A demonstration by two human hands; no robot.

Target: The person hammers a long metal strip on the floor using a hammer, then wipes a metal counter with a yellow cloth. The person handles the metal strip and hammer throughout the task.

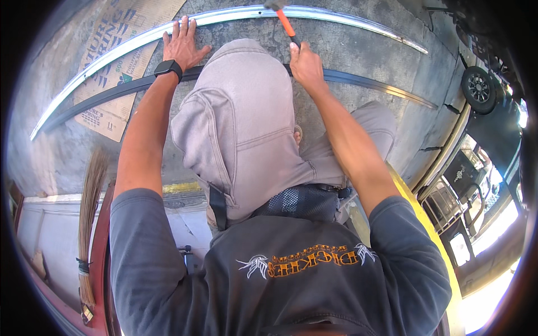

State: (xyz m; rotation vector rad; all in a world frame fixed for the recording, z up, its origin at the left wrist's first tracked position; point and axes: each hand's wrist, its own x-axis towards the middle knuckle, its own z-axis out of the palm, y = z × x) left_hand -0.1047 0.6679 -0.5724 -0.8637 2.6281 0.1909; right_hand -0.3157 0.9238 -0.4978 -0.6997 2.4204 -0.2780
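A long silver metal strip (232, 17) with small holes bends across the top of the head view, lying over the concrete floor. My left hand (184, 46), a dark watch on its wrist, presses on this strip with the fingers spread. Gripped in my right hand (307, 66) is a hammer (286, 23) with an orange and black handle. Its head is at the strip, right of my left hand; whether they touch I cannot tell. Nearer to me, a second, darker strip (370, 82) runs alongside, its middle hidden behind my raised knee.
Flattened cardboard (106, 120) lies under the strips' left part. A stick broom (89, 218) rests at the lower left beside a red edge (102, 241). To the right are a black wheel (479, 89) and a yellow edge (428, 224).
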